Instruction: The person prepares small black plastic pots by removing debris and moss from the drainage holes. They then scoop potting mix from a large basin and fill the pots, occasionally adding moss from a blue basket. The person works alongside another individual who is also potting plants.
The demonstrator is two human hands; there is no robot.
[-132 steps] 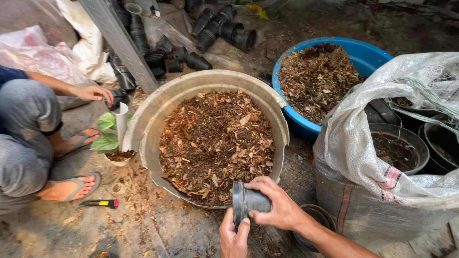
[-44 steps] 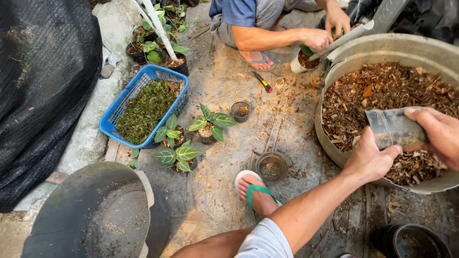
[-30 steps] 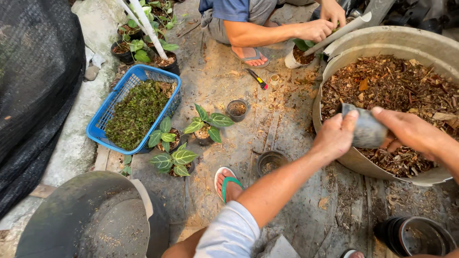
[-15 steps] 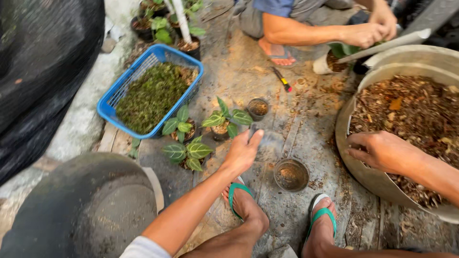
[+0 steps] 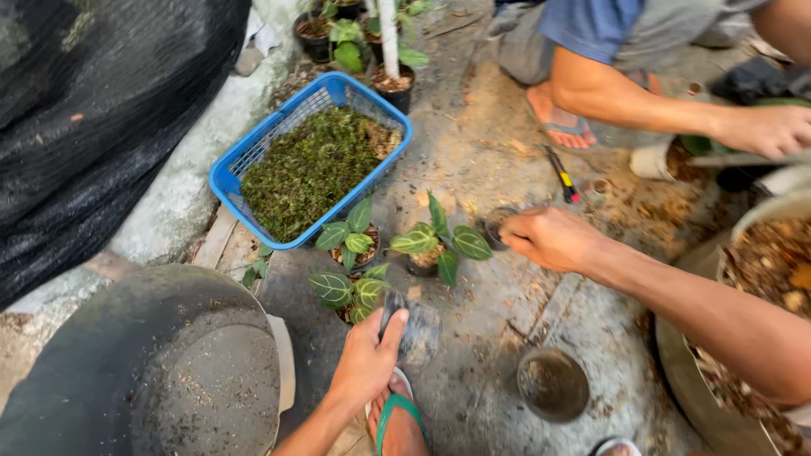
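My left hand holds a dark, soft plastic pot low over the ground, just above my foot in a green sandal. My right hand reaches left across the ground, and its fingers close on the rim of a small dark pot. Three small potted plants with striped green leaves stand between the hands, one at the left, one at the right and one nearest me.
A blue basket of green moss lies behind the plants. An empty round pot sits on the ground. A basin of bark chips is at the right. Another person crouches beyond. A large black tub fills the lower left.
My right hand left the basin and reached to the small dark pot. My left hand came back toward me and now holds the dark plastic pot near my foot.
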